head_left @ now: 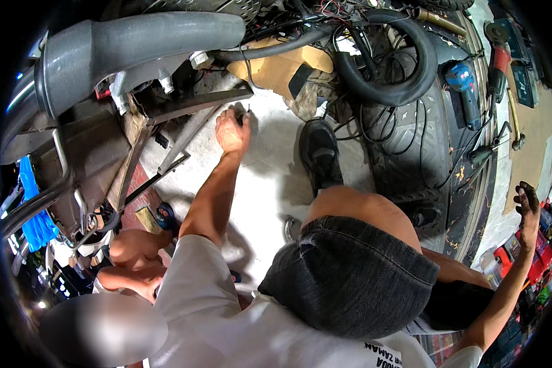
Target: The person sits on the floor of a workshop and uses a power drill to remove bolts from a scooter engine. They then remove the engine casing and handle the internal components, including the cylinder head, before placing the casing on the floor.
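My left hand (233, 134) is low over the pale floor, just beyond the end of a rusty metal frame bar (196, 105). Its fingers are curled together, and a small dark, thin bit shows at the fingertips, too small to name. Out at the far right, my right hand (526, 205) is raised, with blackened, loosely bent fingers that stand apart and nothing visible in them. The nearest things to it are red tool cases (536, 254) and a brown board (530, 165).
A large grey pipe (135, 46) overhangs the upper left. A black hose (389, 92) and tangled cables lie beside a ridged black mat (405, 138). Further right are a blue power tool (463, 92), a red grinder (501, 58) and a hammer (518, 141). Another person (132, 264) crouches at lower left.
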`<move>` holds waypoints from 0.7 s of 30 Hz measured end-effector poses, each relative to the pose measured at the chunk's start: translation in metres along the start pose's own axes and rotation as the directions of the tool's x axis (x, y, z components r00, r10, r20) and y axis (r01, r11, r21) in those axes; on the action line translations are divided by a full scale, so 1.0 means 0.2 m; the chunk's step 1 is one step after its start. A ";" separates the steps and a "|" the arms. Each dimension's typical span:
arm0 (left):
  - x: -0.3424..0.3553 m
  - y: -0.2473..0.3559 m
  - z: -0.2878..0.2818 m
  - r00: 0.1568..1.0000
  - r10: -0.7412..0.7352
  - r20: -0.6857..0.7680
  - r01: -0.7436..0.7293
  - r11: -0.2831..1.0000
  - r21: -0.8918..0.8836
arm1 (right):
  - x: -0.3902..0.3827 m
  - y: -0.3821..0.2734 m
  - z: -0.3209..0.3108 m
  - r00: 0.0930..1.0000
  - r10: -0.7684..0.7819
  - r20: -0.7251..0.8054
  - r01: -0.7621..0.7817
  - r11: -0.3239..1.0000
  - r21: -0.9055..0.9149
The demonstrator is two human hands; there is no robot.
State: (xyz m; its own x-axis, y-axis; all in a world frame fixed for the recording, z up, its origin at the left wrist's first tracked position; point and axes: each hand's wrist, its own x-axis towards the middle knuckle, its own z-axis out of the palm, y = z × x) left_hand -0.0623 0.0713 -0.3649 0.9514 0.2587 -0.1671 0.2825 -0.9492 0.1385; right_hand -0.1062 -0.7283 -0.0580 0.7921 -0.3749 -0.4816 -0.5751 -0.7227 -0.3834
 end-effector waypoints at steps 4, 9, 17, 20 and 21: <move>0.08 0.04 0.08 0.994 -0.092 0.058 0.095 0.994 -0.055 | -0.01 -0.03 -0.01 1.000 -0.020 0.007 0.020 1.000 -0.015; 0.08 0.12 0.03 0.967 -0.118 0.228 0.139 0.987 -0.082 | -0.03 -0.15 -0.01 0.999 -0.037 -0.017 0.037 0.999 -0.029; -0.15 1.01 -0.88 0.904 0.427 0.012 -0.232 0.516 -0.824 | -0.12 -1.03 0.16 0.893 -0.446 -0.067 0.448 0.863 0.234; -0.15 1.28 -1.43 0.756 0.606 -0.246 -0.595 0.480 -0.645 | -0.35 -1.55 0.31 0.772 -0.630 -0.082 0.613 0.704 0.358; -0.15 1.33 -1.54 0.680 0.636 -0.365 -0.695 0.401 -0.597 | -0.39 -1.66 0.35 0.703 -0.704 -0.103 0.689 0.637 0.347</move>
State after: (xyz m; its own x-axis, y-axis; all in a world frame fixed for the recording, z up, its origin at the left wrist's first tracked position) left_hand 0.0227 -0.1347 -0.0222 0.8714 -0.3620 0.3311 -0.4749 -0.4533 0.7543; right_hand 0.0094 -0.4187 0.0516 0.9826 0.1851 0.0126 0.1082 -0.5170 -0.8491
